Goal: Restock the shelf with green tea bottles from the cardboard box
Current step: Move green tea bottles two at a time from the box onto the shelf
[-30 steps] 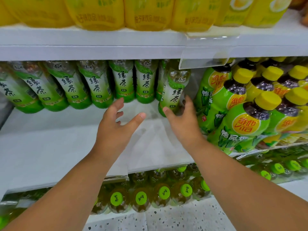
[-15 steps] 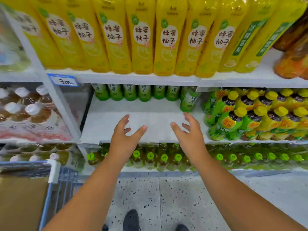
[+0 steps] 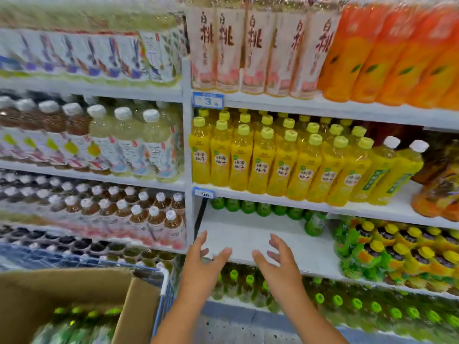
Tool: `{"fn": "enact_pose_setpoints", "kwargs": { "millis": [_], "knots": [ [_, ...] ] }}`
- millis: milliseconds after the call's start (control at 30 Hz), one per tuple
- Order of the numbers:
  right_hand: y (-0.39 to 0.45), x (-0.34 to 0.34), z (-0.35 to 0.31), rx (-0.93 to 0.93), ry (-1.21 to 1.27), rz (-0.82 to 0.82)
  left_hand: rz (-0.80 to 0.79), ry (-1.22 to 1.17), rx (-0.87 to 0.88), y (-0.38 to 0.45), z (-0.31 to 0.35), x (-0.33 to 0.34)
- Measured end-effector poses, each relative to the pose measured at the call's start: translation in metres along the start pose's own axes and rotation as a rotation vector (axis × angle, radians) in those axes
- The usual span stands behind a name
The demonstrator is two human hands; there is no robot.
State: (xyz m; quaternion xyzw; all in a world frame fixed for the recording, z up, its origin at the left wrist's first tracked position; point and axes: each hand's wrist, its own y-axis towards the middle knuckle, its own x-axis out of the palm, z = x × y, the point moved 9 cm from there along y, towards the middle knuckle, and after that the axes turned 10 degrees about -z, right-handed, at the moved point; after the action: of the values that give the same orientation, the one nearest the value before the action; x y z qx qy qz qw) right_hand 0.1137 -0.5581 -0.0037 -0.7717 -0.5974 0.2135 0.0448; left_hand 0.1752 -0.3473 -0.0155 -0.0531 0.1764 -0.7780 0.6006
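A shop's drinks aisle is shown: white shelves are stocked with tight rows of bottled drinks, a price tag marked 3 is clipped to one shelf edge, and a cart is parked alongside.

2 bare hands reach toward 1 part-filled shelf holding a back row of about 7 green tea bottles, with 1 more standing forward at its right end. Below left sits 1 cardboard box with at least 4 green caps visible, blurred. Above, 8 yellow bottles front their row, beside 2 white-capped ones.
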Motion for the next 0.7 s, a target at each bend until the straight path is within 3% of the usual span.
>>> {"fn": "enact_pose_setpoints", "kwargs": {
  "millis": [233,533,700],
  "knots": [
    [-0.05,0.044,-0.044,-0.083,-0.037,-0.176,0.143,-0.065,-0.004,-0.101,0.008,-0.072],
    [-0.124,0.135,-0.066,-0.165,-0.072,-0.432,0.47,-0.095,-0.092,-0.24,-0.039,-0.175],
    [-0.15,0.202,-0.071,-0.15,-0.117,-0.509,0.51,-0.136,-0.086,-0.267,-0.059,-0.23]
  ]
}}
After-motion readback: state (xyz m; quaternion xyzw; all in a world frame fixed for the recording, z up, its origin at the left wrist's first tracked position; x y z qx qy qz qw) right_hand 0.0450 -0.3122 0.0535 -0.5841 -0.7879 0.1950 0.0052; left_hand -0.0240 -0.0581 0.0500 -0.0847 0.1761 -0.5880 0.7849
